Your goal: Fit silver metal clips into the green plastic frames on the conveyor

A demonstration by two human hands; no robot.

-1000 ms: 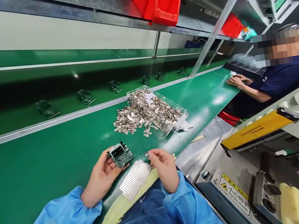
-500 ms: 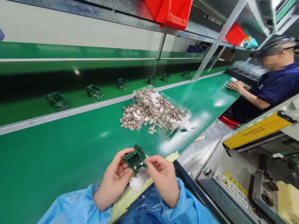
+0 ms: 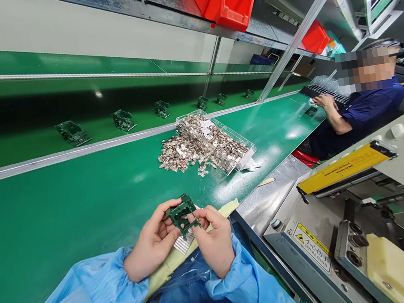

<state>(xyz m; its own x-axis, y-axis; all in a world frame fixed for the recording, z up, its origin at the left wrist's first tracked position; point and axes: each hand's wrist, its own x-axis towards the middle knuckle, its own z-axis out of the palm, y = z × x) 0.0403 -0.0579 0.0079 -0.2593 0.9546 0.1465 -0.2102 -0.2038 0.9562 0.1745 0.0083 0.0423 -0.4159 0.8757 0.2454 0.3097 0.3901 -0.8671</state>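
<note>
My left hand [image 3: 150, 245] is closed around the left side of a green circuit board [image 3: 178, 217] with cut-out openings, held tilted above the bench edge. My right hand [image 3: 215, 238] is closed at its right side, thumb tip over an opening and fingers at the edge. Whether a small part sits between those right fingertips is hidden. Beneath the board lies a strip of silvery ribbed pieces [image 3: 183, 245], partly covered, on a yellow cloth-like sheet [image 3: 160, 279]. Ahead, many small metal pieces [image 3: 178, 155] spill from a clear plastic tray [image 3: 251, 152] lying on the green bench [image 3: 81, 205].
Several similar green boards [image 3: 122, 120] stand spaced along the strip behind the metal rail [image 3: 36, 161]. A red bin [image 3: 236, 2] hangs off the shelf above. On my right is a machine with a yellow bar [image 3: 344, 168] and a warning label [image 3: 312, 247]. Another person [image 3: 366, 106] works farther along.
My right thumb has moved left, over the board's opening, and the right hand sits closer to the board. The view has shifted slightly. The other person's hands have moved, and a dark piece shows beside them.
</note>
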